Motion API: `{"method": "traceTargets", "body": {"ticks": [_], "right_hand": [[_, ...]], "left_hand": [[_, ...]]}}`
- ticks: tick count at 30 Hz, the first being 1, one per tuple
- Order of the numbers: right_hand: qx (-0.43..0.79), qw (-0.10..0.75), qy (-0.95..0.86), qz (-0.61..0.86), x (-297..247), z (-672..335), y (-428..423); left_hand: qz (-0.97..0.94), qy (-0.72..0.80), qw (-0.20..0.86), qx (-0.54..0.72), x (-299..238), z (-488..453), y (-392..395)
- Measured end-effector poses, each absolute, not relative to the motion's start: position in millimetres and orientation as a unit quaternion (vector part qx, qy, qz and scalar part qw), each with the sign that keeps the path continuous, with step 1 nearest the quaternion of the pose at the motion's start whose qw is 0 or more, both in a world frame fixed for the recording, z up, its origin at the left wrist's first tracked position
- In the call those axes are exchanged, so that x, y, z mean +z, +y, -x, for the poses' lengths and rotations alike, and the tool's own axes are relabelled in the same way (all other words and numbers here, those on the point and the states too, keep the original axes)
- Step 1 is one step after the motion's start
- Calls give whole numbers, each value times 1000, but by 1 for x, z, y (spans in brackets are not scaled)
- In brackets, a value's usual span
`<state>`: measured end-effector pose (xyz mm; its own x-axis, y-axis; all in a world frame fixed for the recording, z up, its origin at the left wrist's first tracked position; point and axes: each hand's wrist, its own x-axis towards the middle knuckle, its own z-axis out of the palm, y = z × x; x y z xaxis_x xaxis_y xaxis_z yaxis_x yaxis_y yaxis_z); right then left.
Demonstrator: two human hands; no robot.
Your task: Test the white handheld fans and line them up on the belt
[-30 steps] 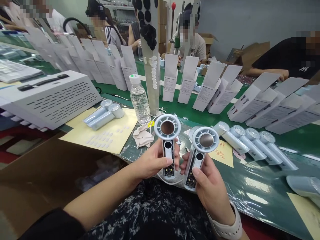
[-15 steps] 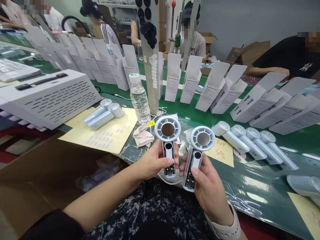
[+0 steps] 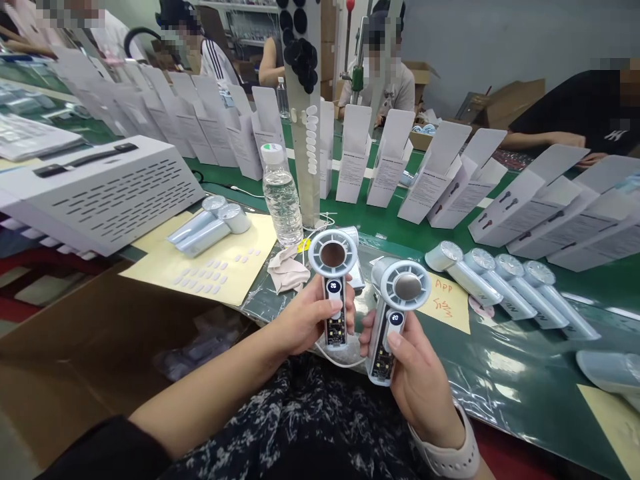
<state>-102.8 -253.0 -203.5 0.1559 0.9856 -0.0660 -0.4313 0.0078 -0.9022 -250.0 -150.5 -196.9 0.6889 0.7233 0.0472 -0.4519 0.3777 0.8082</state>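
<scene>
In my left hand [image 3: 314, 308] is a pale blue handheld fan [image 3: 336, 328], its round slotted head upward. My left fingers wrap the handle, and the thumb lies on the light front strip. A second handheld fan [image 3: 383, 362] of the same kind sits in my right hand [image 3: 419, 363], the thumb pressing near its button. Both handles show bare circuit boards, and each small round display is lit with digits. The two fans are side by side, apart, above the table's front edge. Behind the left one lies a crumpled cloth [image 3: 289, 271].
A water bottle [image 3: 283, 200] stands by a metal post [image 3: 310, 180]. Wrapped fans lie on the right [image 3: 500, 283] and on yellow paper [image 3: 245, 277] at left. Open white boxes [image 3: 354, 160] line the green belt. A slotted white machine [image 3: 120, 193] stands left; people sit across.
The displays on both fans, dark before, are now lit with digits. The right fan's head has turned and dipped slightly. The view has shifted a little.
</scene>
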Motion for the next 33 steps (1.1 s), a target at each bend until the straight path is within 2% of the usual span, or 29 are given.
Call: {"method": "traceTargets", "body": {"ticks": [6, 16, 22, 28, 33], "right_hand": [[561, 614, -348, 432, -203, 101, -253], [570, 627, -313, 429, -200, 104, -247], [540, 630, -352, 433, -199, 101, -247], [599, 658, -239, 390, -196, 101, -246], [630, 656, -173, 377, -198, 98, -248]], "left_hand": [[-505, 157, 781, 332, -195, 255, -151], [-500, 164, 773, 354, -191, 253, -151], [-553, 161, 753, 319, -188, 256, -149], [-563, 280, 713, 312, -186, 255, -153], [-518, 273, 749, 310, -192, 254, -155]]}}
